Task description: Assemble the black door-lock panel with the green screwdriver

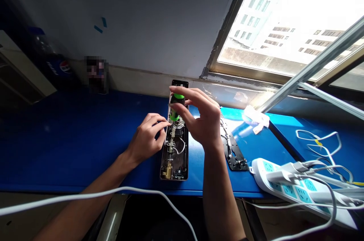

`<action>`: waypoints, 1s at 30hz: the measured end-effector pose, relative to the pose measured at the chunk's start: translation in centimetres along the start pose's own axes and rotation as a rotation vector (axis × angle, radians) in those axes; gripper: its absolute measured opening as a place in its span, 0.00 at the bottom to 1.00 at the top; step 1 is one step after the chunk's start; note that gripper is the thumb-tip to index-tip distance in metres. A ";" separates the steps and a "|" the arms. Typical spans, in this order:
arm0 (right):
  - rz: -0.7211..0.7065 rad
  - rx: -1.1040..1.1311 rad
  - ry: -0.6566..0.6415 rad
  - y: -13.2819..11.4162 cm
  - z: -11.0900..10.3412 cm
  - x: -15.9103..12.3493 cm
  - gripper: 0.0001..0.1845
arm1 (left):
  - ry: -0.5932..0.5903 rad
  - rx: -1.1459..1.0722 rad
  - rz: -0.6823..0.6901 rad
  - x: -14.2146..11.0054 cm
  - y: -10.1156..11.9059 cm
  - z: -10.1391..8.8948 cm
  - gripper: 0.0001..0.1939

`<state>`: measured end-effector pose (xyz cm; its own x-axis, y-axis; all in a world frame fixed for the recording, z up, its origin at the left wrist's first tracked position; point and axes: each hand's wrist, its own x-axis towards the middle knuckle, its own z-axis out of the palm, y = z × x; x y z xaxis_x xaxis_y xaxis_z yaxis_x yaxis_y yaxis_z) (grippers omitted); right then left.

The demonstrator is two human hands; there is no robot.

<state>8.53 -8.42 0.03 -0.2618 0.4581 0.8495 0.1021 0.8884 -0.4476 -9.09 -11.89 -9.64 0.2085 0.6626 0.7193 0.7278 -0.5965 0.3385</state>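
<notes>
Right hand clenching a green-handled screwdriver between thumb and fingertips, its shaft pointing down into an opened dark housing near that housing's far end. Left hand curling beside the shaft, its fingertips reaching in over the housing's upper part; whether they are grasping some small part or only touching, impossible to tell from this view.

Housing lying flat on a blue tabletop, its long axis running away from the head camera, almost straight toward the wall. Far end nearly reaching the base of the wall, near end stopping a little short of the table's front edge. Brass fittings and thin wires lying along its inside.

Only a narrow strip of blue showing between housing and front edge. Long stretch of tabletop extending left, under the left forearm, toward a dim corner. Black perforated metal plate lying just right of the right forearm, with wire running along it. Farther right, a white power strip with teal sockets and plugged-in leads angling across the table's corner, beside a loose loop of white cable. Another white cable sagging across the foreground over the left forearm. Aluminium rails slanting in from the upper right, in front of a bright window.
</notes>
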 end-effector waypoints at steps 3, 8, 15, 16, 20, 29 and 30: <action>0.011 -0.101 0.029 0.0 0.1 0.0 0.13 | -0.003 -0.007 -0.005 0.0 0.1 0.0 0.14; 0.030 0.059 -0.145 0.0 0.0 -0.2 0.22 | -0.014 -0.002 -0.016 0.0 0.2 0.1 0.14; 0.040 -0.084 -0.022 0.0 0.1 -0.1 0.15 | -0.009 -0.020 -0.020 0.0 0.2 0.0 0.13; 0.049 -0.039 -0.067 -0.1 0.0 -0.1 0.18 | -0.010 -0.023 -0.023 -0.1 0.2 0.0 0.14; 0.056 0.044 -0.124 -0.1 -0.1 -0.2 0.19 | -0.002 -0.021 -0.023 -0.1 0.2 0.1 0.14; 0.018 0.017 -0.178 -0.7 0.0 -0.2 0.21 | -0.005 -0.012 -0.021 0.0 0.3 -0.1 0.12; 0.018 -0.002 -0.169 -0.7 0.1 -0.2 0.20 | -0.003 -0.005 -0.021 0.0 0.3 -0.1 0.11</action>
<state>8.46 -9.19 0.14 -0.4172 0.4629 0.7821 0.1106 0.8800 -0.4618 -8.89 -12.10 -9.49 0.1952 0.6764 0.7102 0.7287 -0.5847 0.3566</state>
